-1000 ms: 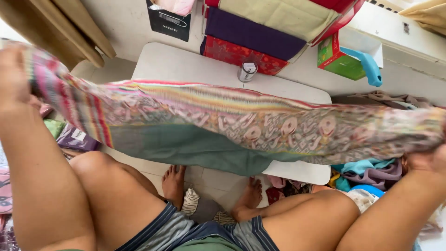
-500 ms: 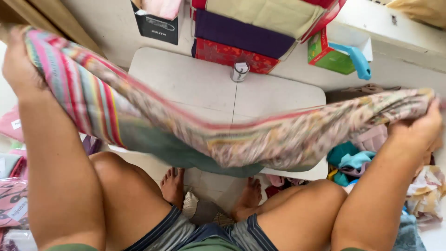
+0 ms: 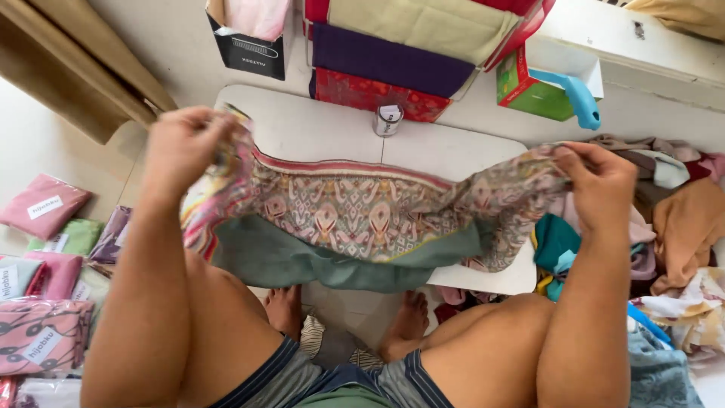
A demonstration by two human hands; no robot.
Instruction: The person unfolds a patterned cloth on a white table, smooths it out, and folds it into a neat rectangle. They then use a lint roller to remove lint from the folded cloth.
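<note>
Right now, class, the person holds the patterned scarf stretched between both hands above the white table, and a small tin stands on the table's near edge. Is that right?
Not quite. The small tin stands at the far edge of the white table, beside the stacked boxes, as the head view shows. The rest holds: the left hand and right hand stretch the patterned scarf above the table.

Pink and green bagged packets (image 3: 44, 205) with white labels at left, green carton (image 3: 526, 89) top right

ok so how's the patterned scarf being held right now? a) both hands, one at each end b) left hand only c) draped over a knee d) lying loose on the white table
a: the left hand and right hand each grip an end of the patterned scarf, stretched above the white table.
</note>
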